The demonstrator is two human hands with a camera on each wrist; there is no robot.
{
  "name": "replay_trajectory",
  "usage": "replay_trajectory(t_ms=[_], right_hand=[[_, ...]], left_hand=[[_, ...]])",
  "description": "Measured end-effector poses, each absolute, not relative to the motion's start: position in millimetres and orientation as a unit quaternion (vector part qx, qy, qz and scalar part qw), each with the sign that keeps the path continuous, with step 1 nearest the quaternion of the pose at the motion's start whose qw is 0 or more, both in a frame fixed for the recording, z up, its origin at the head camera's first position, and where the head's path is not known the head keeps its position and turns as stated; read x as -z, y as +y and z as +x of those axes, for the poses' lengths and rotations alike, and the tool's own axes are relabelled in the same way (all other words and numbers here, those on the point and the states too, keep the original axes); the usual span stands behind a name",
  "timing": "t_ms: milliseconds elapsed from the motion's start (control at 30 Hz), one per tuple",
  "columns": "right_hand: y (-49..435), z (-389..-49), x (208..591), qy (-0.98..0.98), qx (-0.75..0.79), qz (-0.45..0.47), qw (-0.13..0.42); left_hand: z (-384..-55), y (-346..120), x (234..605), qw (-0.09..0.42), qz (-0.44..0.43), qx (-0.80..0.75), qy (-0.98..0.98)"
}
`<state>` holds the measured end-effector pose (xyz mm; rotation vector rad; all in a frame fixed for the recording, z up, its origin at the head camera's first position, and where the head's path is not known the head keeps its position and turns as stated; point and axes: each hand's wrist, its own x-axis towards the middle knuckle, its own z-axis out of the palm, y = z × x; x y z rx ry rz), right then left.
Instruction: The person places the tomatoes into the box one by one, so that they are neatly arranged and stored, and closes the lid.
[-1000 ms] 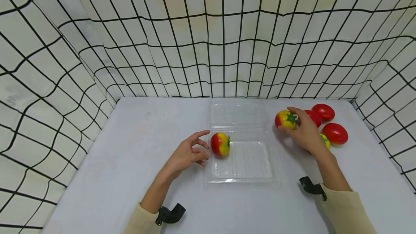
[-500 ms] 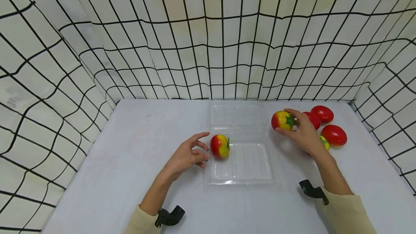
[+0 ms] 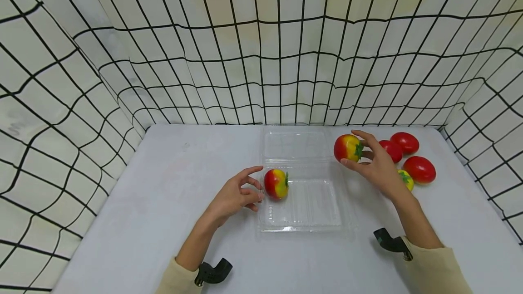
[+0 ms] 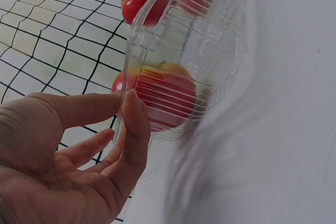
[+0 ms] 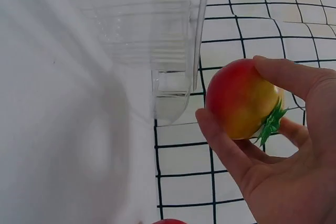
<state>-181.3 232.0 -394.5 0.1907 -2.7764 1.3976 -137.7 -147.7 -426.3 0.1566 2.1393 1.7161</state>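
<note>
My right hand (image 3: 379,169) holds a red-and-yellow tomato (image 3: 345,148) with a green leafy top, its fingertips and thumb gripping the sides. In the right wrist view that tomato (image 5: 244,98) is raised beside the container wall. A clear plastic clamshell container (image 3: 312,205) lies opened out, its lid (image 3: 300,144) toward the back. Another red-and-yellow tomato (image 3: 276,184) sits inside at the container's left end. At that same end, my left hand (image 3: 237,194) pinches the rim between thumb and finger, as the left wrist view shows.
Right of the container lie several more fruits: a red one (image 3: 405,143) at the back, another red one (image 3: 419,169) nearer, a third (image 3: 391,150) partly behind the right hand, and a yellow-green one (image 3: 406,179) by the wrist. Black netting (image 3: 282,58) surrounds the white table (image 3: 180,171).
My right hand has carried the tomato leftward from the group of fruits to near the container's right edge. The left hand has stayed at the left rim.
</note>
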Motion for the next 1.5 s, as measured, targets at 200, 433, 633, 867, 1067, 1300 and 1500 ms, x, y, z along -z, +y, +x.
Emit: replay_trajectory(t_ms=[200,433,633,867,1067,1300,1500], right_hand=[[230,-181,394,-0.878,-0.470,0.090,0.016],[227,-180,394,-0.866,-0.488,0.105,0.018],[224,-178,394,-0.855,-0.505,0.115,0.018],[217,-178,394,-0.858,-0.502,0.108,0.010],[214,-174,394,-0.860,-0.501,0.101,0.016],[211,-168,392,-0.863,-0.497,0.091,-0.008],[205,-166,394,-0.880,-0.461,0.112,0.006]], left_hand=[[-138,-148,427,0.196,0.055,-0.611,0.765],[-138,-148,427,0.195,0.054,-0.610,0.766],[-139,-148,426,0.196,0.057,-0.611,0.765],[-139,-148,425,0.197,0.053,-0.610,0.766],[-138,-148,426,0.199,0.058,-0.609,0.765],[-139,-147,425,0.200,0.059,-0.611,0.763],[-139,-147,425,0.200,0.056,-0.609,0.765]])
